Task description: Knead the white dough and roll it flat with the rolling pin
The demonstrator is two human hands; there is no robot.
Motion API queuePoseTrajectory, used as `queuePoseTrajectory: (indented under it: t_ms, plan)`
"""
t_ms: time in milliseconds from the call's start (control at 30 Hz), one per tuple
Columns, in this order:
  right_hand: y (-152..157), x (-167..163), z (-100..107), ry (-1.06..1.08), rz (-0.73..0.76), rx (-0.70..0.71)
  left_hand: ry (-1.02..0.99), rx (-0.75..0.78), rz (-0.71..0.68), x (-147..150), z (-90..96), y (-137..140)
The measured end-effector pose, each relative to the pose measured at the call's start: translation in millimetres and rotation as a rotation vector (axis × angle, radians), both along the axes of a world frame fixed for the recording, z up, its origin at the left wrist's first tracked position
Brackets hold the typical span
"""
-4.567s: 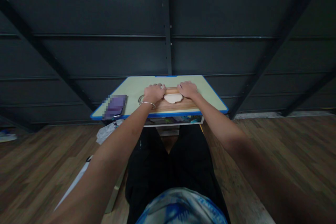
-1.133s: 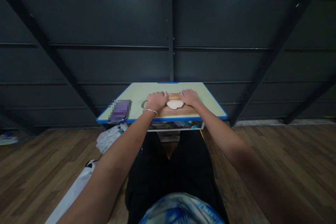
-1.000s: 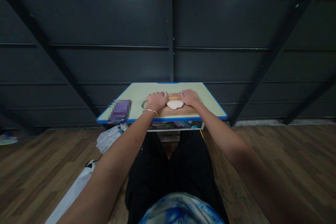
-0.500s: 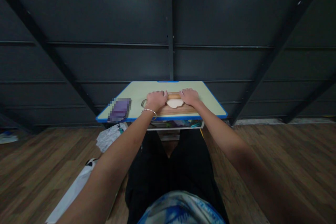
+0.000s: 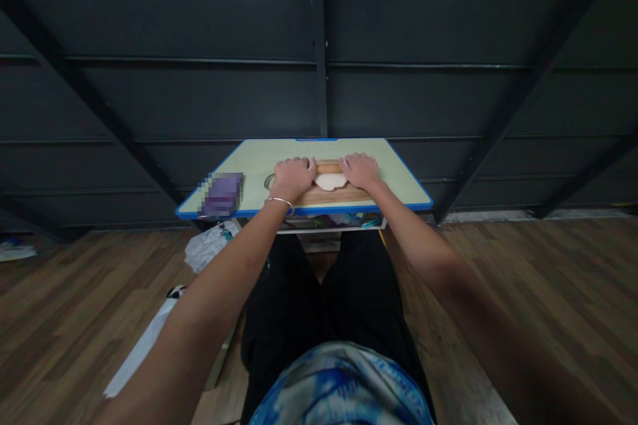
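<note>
A wooden rolling pin point(image 5: 327, 167) lies crosswise over a flat piece of white dough point(image 5: 330, 181). My left hand point(image 5: 295, 176) is closed around the pin's left end, and a thin bracelet sits on that wrist. At the opposite end my right hand point(image 5: 361, 170) grips the pin too, its fingers curled over the top. Under the dough is a wooden board point(image 5: 331, 196), partly covered by my hands. Part of a dark ring-shaped thing point(image 5: 269, 181) shows beside my left hand; the rest is hidden.
The small pale green table point(image 5: 259, 155) has a blue edge and a shelf with mixed items below. On its left lies a blurred purple thing point(image 5: 222, 194). A whitish bag point(image 5: 207, 246) hangs at the left, above a wooden floor point(image 5: 478, 265). A dark panelled wall point(image 5: 423, 26) stands behind.
The whole view has tilted down slightly, so the table appears higher. Both hands stay on the rolling pin, and the dough looks much the same.
</note>
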State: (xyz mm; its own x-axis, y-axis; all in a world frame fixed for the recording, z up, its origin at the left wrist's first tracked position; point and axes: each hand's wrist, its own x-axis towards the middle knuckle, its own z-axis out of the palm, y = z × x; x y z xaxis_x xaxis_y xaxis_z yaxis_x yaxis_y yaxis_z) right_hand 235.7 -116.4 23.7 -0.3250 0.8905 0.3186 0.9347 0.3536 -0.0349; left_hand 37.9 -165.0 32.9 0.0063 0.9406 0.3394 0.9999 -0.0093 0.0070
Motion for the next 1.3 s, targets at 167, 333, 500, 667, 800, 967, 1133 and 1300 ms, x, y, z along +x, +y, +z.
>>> queuePoseTrajectory:
  t_ms: [167, 333, 500, 667, 800, 967, 1133, 1300]
  plan:
    - [0.1, 1.6, -3.3, 0.040, 0.005, 0.005, 0.018, 0.012, 0.022, -2.5, -7.3, 3.2]
    - [5.6, 2.0, -5.6, 0.078, 0.020, -0.004, 0.031, -0.008, 0.023, -4.0, -7.1, 6.4]
    - [9.9, 3.1, -6.6, 0.078, 0.048, 0.007, 0.009, 0.019, -0.021, -4.2, -6.6, 6.2]
    - [13.7, 2.6, -5.1, 0.087, 0.055, 0.000, -0.009, 0.032, -0.017, -2.7, -3.7, 7.8]
    - [18.8, 0.8, -2.2, 0.093, 0.039, -0.019, 0.007, -0.006, -0.028, -2.1, 1.6, 9.5]
    - [30.2, -1.1, 0.9, 0.076, 0.039, -0.088, 0.010, -0.014, -0.011, -4.1, 2.3, 16.3]
    - [35.7, -3.3, 3.8, 0.055, 0.022, -0.130, 0.028, -0.020, -0.011, -6.8, -0.2, 24.1]
    - [38.4, -6.1, 6.3, 0.034, 0.027, -0.159, 0.028, -0.063, -0.025, -8.7, -0.2, 30.6]
